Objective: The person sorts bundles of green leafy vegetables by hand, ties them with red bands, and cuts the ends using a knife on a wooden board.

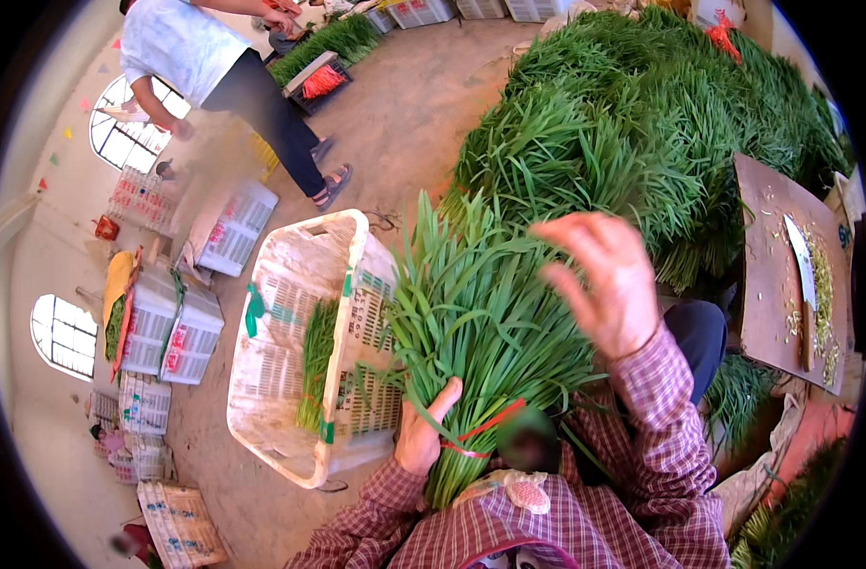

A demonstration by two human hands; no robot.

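Note:
A large bunch of long, flat green leaves that look like garlic chives stands tilted in front of my body, stems toward me and leaf tips away. A red tie crosses its lower stems. My left hand is wrapped round the left side of the stems near the tie, thumb on top. Raised beside the upper right of the leaves, my right hand has its fingers apart and holds nothing. Just left of the bunch is a white plastic crate with a smaller green bunch inside.
A big heap of loose chives fills the far right. At right, a knife lies on a brown board with green trimmings. A person stands at the far left. Stacked white crates line the left side.

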